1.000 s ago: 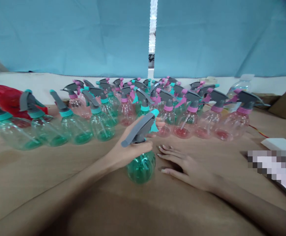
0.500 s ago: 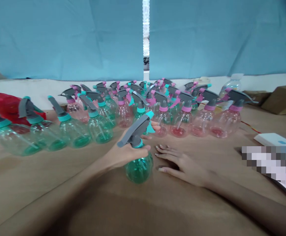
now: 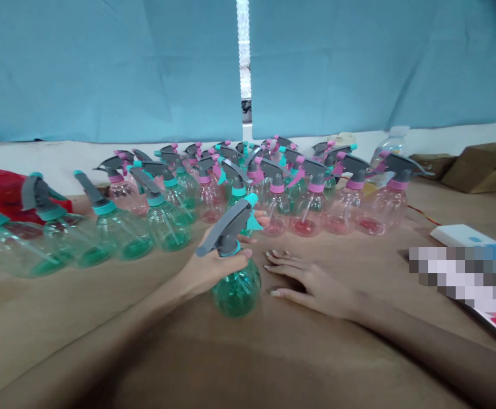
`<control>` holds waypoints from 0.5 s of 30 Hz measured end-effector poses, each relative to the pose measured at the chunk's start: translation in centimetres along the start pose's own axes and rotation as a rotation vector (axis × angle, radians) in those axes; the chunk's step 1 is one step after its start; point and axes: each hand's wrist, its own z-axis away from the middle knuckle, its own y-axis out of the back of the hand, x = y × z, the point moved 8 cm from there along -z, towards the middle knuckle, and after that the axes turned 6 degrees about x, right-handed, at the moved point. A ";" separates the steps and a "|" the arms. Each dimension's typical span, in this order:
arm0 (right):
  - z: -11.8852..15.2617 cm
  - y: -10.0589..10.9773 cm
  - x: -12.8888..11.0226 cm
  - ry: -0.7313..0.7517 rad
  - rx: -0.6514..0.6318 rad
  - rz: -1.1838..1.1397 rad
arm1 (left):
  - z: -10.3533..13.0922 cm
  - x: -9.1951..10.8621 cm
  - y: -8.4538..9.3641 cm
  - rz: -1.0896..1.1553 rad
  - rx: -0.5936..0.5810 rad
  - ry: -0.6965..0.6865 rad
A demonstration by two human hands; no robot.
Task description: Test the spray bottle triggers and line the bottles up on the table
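Note:
A green spray bottle [image 3: 237,292] with a grey and turquoise spray head stands upright, slightly tilted, on the brown tabletop in front of me. My left hand [image 3: 205,270] grips it around the neck, thumb in front and fingers partly hidden behind. To its right, my right hand [image 3: 316,287] lies palm down on the table with its fingers stretched out, apart from the bottle. Beyond the hands stand several green spray bottles, among them one [image 3: 169,227] just left of the held one, and several pink spray bottles, such as one [image 3: 307,213] with a grey and pink head.
On the left lies a red plastic bag [image 3: 17,193] behind the bottles. A clear bottle [image 3: 392,145] and a cardboard box [image 3: 482,167] stand at the back right. Nearer on the right are a white box [image 3: 454,236] and a blurred-out flat item [image 3: 465,284]. Blue cloth [image 3: 124,68] hangs behind.
The whole scene has shifted slightly left in view as the camera turned. Both hands and the held spray bottle keep the same position relative to each other.

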 end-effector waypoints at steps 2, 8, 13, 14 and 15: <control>0.0 0.0 0.0 -0.006 -0.010 0.023 | 0.0 0.3 -0.2 0.010 -0.017 -0.015; 0.0 -0.2 0.1 -0.014 -0.037 0.056 | 0.2 1.4 -0.2 -0.037 -0.013 -0.044; 0.0 -0.2 0.0 -0.008 -0.030 0.049 | 0.4 1.1 -0.2 -0.109 0.015 -0.016; 0.0 -0.2 0.0 -0.010 -0.032 0.052 | 0.5 1.1 -0.2 -0.108 0.014 -0.022; 0.0 -0.2 0.0 -0.013 -0.035 0.058 | 0.5 1.1 -0.3 -0.109 0.011 -0.027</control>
